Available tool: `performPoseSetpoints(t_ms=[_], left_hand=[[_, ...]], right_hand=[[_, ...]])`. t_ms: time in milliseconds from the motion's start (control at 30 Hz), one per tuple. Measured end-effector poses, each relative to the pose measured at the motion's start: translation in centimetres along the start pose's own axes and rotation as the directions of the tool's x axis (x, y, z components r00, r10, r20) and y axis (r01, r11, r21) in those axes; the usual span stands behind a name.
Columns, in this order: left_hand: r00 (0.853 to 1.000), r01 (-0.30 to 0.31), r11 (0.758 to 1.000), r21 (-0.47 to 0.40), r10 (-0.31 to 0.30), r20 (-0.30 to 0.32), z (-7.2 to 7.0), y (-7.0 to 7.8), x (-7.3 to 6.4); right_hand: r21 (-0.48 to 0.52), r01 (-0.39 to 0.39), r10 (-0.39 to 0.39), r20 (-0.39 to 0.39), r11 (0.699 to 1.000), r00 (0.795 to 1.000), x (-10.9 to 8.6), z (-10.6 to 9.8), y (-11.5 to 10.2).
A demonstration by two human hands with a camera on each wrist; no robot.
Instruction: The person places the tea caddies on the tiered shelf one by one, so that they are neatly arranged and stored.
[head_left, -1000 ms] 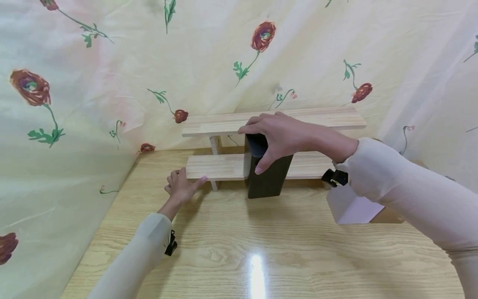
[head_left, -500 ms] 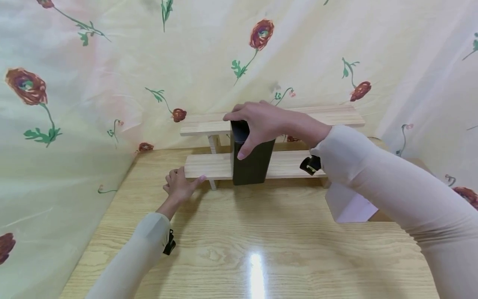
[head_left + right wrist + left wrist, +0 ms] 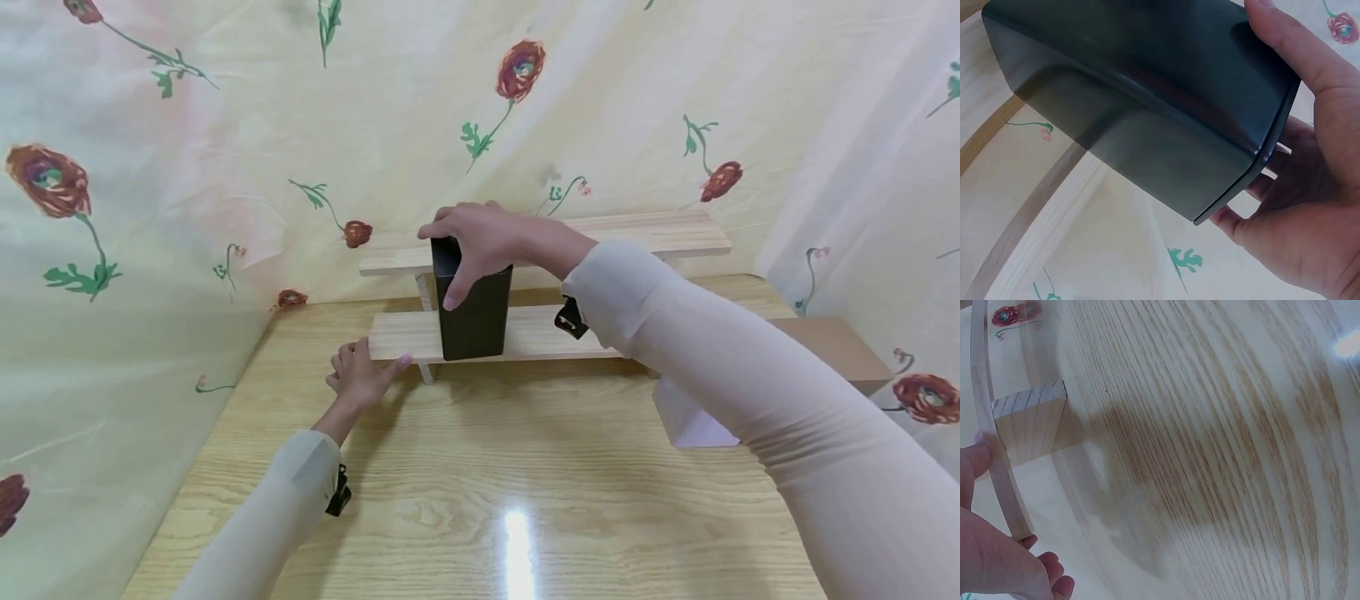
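Observation:
A two-tier wooden shelf stands at the back, its lower board (image 3: 555, 332) nearer and its upper board (image 3: 645, 233) behind. My left hand (image 3: 358, 375) grips the left end of the lower board, thumb on the front edge; in the left wrist view the fingers (image 3: 1054, 572) curl past the board's end. From above, my right hand (image 3: 483, 242) holds a tall black box (image 3: 476, 321) near its top, thumb on the front face. The box is upright over the left half of the lower board; whether its base touches cannot be told. In the right wrist view the box's lid seam (image 3: 1266, 150) shows.
A white box (image 3: 690, 417) and a brown box (image 3: 832, 342) stand at the right, partly hidden behind my right sleeve (image 3: 697, 350). Flower-printed cloth (image 3: 420, 108) hangs close behind the shelf and at both sides. Wood-grain tabletop (image 3: 420, 483) lies in front.
My right hand has carried the black box leftward along the shelf and slightly back, towards the left support. My left hand has kept its hold on the board's end.

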State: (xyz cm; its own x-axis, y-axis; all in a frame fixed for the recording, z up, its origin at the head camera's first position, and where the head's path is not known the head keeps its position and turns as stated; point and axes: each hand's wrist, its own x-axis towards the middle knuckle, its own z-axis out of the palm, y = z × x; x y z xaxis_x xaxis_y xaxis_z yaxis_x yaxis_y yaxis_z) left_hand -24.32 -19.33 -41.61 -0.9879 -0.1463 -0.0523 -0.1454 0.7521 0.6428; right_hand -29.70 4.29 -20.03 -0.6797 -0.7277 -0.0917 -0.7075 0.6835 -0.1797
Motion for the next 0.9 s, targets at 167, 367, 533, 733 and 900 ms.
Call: performPoseSetpoints(t_ms=[167,367,533,733,900], left_hand=[[1.000,0.001,1.000,0.008,-0.001,0.003,0.0,-0.1,0.0],[1.000,0.001,1.000,0.012,-0.001,-0.002,0.0,-0.1,0.0],[1.000,0.004,1.000,0.008,-0.004,-0.003,0.1,-0.1,0.1],[1.000,0.005,1.000,0.008,-0.005,-0.005,0.1,-0.3,0.2],[1.000,0.007,1.000,0.004,-0.007,-0.003,0.1,-0.3,0.3]], right_hand=[[-0.008,-0.004,0.004,0.010,1.000,1.000,1.1,0.1,0.0],[0.000,-0.032,0.032,0.015,0.999,0.999,2.2,0.6,0.3],[-0.003,-0.058,0.058,0.033,0.998,0.998,2.8,1.3,0.7],[-0.009,-0.086,0.086,0.054,0.996,0.995,3.3,1.8,1.1],[-0.015,-0.108,0.109,0.064,0.994,0.992,3.8,2.0,1.2]])
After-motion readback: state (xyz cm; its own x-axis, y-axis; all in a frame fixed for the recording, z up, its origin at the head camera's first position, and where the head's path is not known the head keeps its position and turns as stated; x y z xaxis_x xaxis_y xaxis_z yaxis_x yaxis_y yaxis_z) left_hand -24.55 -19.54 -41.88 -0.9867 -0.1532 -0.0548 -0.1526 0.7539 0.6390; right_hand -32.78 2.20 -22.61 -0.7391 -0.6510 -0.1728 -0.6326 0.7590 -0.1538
